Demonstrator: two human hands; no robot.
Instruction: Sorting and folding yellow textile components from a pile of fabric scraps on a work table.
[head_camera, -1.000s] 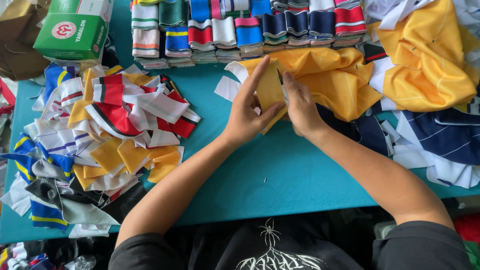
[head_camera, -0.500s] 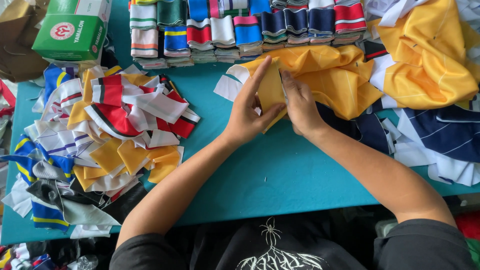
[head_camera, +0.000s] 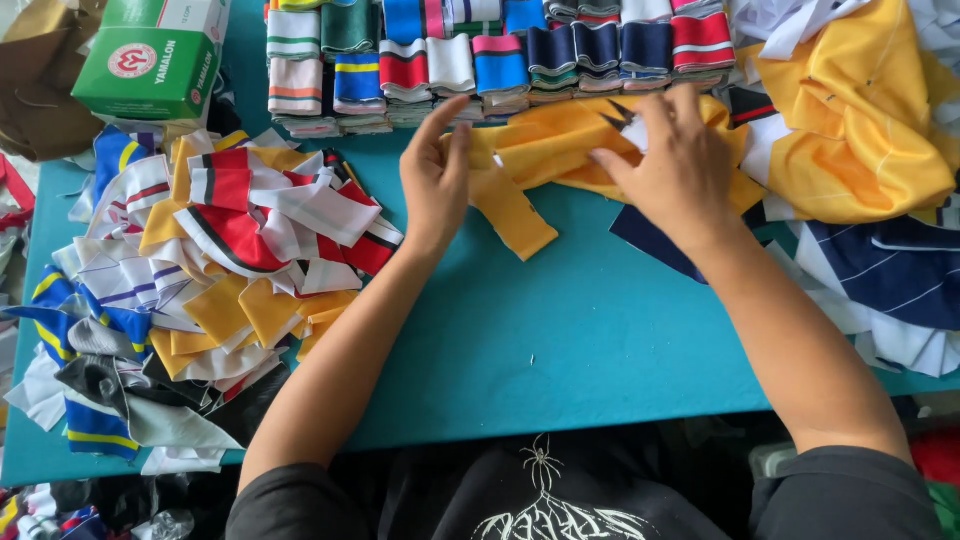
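Spreading a yellow piece (head_camera: 560, 150) on the table (head_camera: 560, 330), w/ our left hand (head_camera: 437, 180) pinching its left end, fingers closed on the cloth. Right hand (head_camera: 675, 165) lies flat, fingers spread, pressing it down. Loose scraps (head_camera: 200, 290) heaped at left, folded stacks (head_camera: 480, 55) lined behind; more yellow fabric (head_camera: 860, 130) at right looks unsorted.

hands are parting over the yellow fabric

the left hand (head_camera: 437, 178) and right hand (head_camera: 672, 163), pressed close together a moment ago, are now spreading well apart; the left is pinching one end of the yellow fabric (head_camera: 560, 150) while the right is flattening on it farther along, and a yellow strip (head_camera: 512, 212), folded up between the hands before, is now lying out on the teal table (head_camera: 560, 340).
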